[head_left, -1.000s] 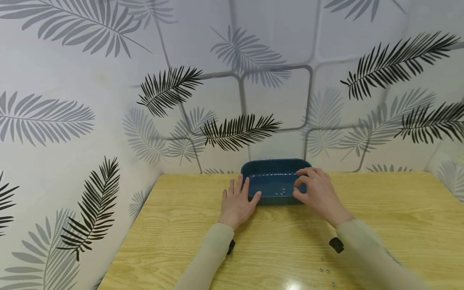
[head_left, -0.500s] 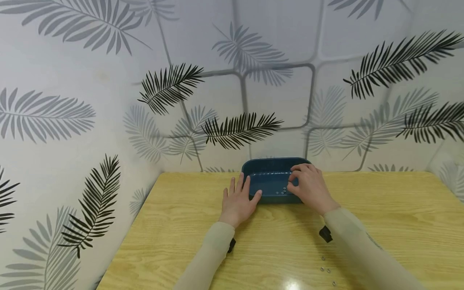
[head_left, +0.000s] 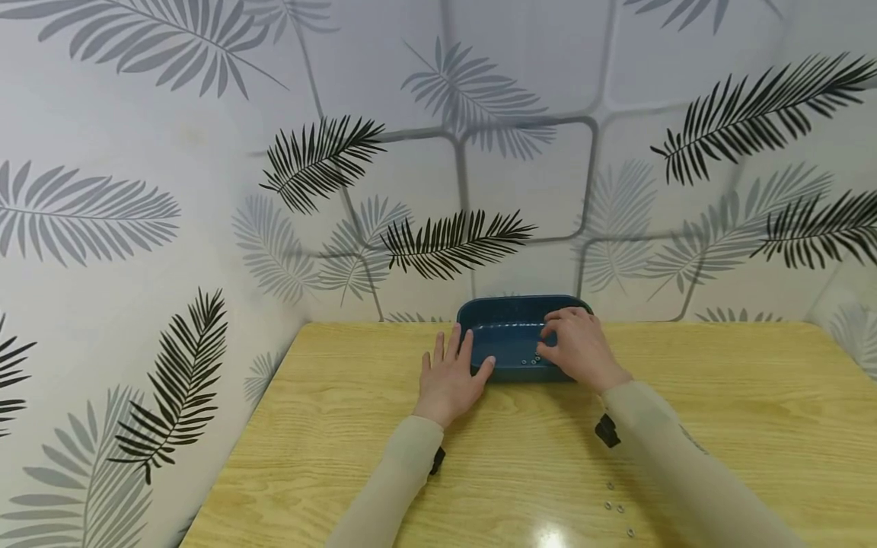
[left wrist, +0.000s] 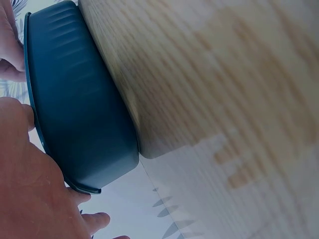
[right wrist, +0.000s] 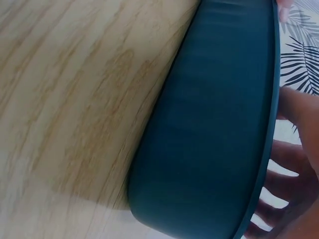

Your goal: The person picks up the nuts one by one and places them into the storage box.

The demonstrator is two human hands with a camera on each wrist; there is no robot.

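Note:
A deep dark-blue tray (head_left: 515, 374) stands at the back of the table. On its floor lie several small metal nuts (head_left: 534, 361), close to the near wall. My left hand (head_left: 448, 384) is spread at the tray's left end, its thumb and fingertips resting on the rim. Over the tray's right part is my right hand (head_left: 578, 346), fingers bent, with the thumb tip apart from the index finger and close to the nuts. Nothing shows between them. In the right wrist view the tray wall (right wrist: 204, 124) hides its fingertips.
Several more small nuts (head_left: 620, 509) lie on the wooden table (head_left: 329, 426) near the right forearm. Behind the tray rises a wall (head_left: 521, 183) with a leaf pattern. Both wrists carry a small black device (head_left: 607, 431).
My right hand has moved left and inward over the tray, toward the nuts. Its thumb and index finger have spread apart. My left hand stays at the tray's left end.

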